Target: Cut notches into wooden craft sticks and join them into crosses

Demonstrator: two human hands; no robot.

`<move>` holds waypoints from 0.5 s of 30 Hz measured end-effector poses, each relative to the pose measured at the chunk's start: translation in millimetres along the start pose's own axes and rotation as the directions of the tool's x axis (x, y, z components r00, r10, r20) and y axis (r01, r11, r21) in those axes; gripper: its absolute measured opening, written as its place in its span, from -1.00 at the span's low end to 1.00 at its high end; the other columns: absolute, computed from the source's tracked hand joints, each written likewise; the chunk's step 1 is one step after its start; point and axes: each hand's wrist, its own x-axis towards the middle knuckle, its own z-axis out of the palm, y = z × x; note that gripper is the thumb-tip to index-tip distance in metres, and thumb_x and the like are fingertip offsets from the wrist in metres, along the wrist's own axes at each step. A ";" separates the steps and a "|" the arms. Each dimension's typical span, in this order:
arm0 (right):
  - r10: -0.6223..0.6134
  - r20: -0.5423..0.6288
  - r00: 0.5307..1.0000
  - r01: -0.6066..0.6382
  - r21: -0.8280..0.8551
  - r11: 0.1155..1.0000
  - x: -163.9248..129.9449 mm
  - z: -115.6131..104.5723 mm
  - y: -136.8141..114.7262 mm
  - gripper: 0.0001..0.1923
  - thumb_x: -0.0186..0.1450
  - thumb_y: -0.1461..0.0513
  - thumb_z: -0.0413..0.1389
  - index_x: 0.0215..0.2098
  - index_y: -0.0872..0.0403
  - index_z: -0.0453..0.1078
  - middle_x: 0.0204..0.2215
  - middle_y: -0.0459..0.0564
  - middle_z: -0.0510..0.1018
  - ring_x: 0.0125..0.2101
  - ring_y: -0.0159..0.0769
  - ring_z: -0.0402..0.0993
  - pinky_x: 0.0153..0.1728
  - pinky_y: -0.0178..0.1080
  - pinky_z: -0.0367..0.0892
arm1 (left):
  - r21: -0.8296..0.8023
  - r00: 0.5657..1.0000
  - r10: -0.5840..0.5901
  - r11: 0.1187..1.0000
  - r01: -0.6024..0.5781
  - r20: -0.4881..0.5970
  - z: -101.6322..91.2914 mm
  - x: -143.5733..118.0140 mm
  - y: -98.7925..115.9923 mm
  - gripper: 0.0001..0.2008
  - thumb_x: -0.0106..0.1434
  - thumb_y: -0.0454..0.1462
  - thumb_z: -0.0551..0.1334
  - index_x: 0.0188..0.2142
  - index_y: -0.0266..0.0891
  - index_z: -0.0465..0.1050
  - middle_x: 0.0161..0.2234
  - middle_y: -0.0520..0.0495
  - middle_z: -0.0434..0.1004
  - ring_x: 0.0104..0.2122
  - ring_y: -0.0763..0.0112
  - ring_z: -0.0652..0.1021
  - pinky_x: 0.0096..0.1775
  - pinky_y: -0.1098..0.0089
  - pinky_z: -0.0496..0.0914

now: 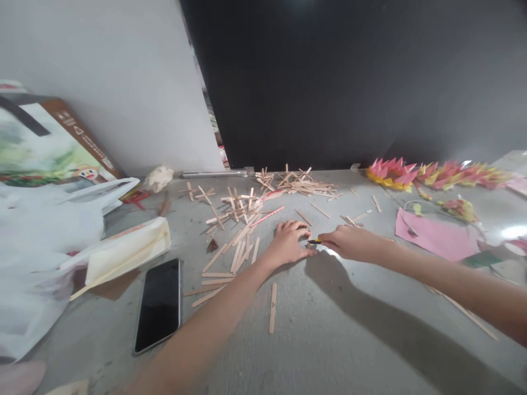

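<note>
My right hand (341, 241) is closed around a small yellow-and-black cutter knife (315, 241), its tip pointing left. Across from it, my left hand (288, 241) presses down on the grey surface, thumb and fingers curled round a wooden craft stick (309, 238), of which only a short part shows. The knife's tip meets the stick between the fingertips; the exact contact is too small to make out. Just left of my left hand lie several loose craft sticks (239, 255), and a single stick (272, 308) rests nearer to me.
A heap of sticks (307, 184) lies by the dark panel (349, 82). To the left are a phone (158, 304), a white plastic bag (45, 230) and a printed box (53, 142). Pink-yellow folded paper (391, 174) and a pink sheet (434, 236) lie right.
</note>
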 end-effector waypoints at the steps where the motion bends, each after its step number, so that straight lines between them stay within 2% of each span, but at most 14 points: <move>1: -0.008 0.016 1.000 0.009 -0.055 0.998 4.4 -4.9 -2.6 -0.66 0.58 0.23 -0.08 -0.02 0.02 0.56 -0.35 0.09 0.61 -0.34 -0.18 0.59 -0.40 -0.30 0.06 | -0.001 1.000 0.000 1.000 0.000 -0.001 0.6 0.1 -0.8 -0.58 0.24 0.11 0.42 -0.11 -0.10 0.57 0.18 -0.10 0.53 0.23 0.00 0.42 0.23 -0.02 0.18; 4: -0.037 0.099 0.994 0.053 -0.155 0.986 21.4 -25.5 -13.6 -0.71 0.51 0.26 0.01 -0.15 0.09 0.60 -0.29 0.17 0.63 -0.29 -0.08 0.62 -0.39 -0.27 0.14 | 0.010 1.000 0.004 1.000 -0.004 0.011 3.4 1.1 -4.0 -0.56 0.23 0.11 0.41 -0.07 -0.10 0.57 0.20 -0.11 0.52 0.23 -0.01 0.42 0.24 -0.03 0.17; 8: -0.046 0.149 0.988 0.075 -0.198 0.977 40.8 -48.7 -29.3 -0.81 0.35 0.31 0.17 -0.13 0.14 0.61 -0.28 0.22 0.64 -0.30 -0.08 0.62 -0.42 -0.26 0.16 | 0.012 1.000 0.001 1.000 -0.001 0.023 6.5 2.2 -6.9 -0.43 0.20 0.12 0.42 0.09 -0.08 0.53 0.24 -0.16 0.48 0.25 -0.06 0.40 0.26 -0.05 0.16; 12: -0.035 0.177 0.984 0.062 -0.150 0.987 47.7 -56.8 -31.4 -0.76 0.29 0.33 0.16 -0.13 0.12 0.63 -0.35 0.18 0.63 -0.39 -0.16 0.58 -0.46 -0.27 0.14 | 0.007 1.000 0.000 1.000 0.000 0.023 6.9 1.8 -7.1 -0.40 0.20 0.13 0.41 0.15 -0.05 0.51 0.23 -0.16 0.48 0.25 -0.07 0.39 0.26 -0.05 0.16; 15: -0.054 0.171 0.984 0.076 -0.125 0.989 42.8 -53.6 -23.4 -0.75 0.35 0.34 0.09 -0.17 0.13 0.64 -0.37 0.18 0.63 -0.42 -0.17 0.55 -0.47 -0.26 0.10 | 0.004 0.999 0.001 1.000 -0.001 0.032 6.2 1.7 -6.7 -0.41 0.22 0.13 0.40 0.16 -0.02 0.51 0.22 -0.14 0.48 0.25 -0.06 0.40 0.27 -0.02 0.15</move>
